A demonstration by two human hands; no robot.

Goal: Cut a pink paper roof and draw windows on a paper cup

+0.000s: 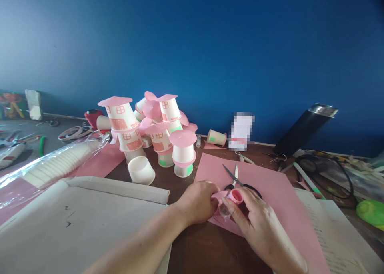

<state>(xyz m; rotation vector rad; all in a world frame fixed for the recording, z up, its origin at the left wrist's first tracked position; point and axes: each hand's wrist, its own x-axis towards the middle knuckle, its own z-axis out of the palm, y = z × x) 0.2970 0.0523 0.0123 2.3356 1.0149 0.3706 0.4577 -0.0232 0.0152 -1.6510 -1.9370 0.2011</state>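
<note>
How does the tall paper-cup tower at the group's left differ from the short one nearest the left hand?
The tall tower appears three cups high; the short tower, two. Red windows are drawn on the tall tower, while the short tower shows none. The short tower has a green patch low down; none shows on the tall tower. Both have pink paper tops.

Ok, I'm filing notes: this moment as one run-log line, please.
left hand: holds pink piece | right hand: holds round pink item | scissors: open on pink sheet
</note>
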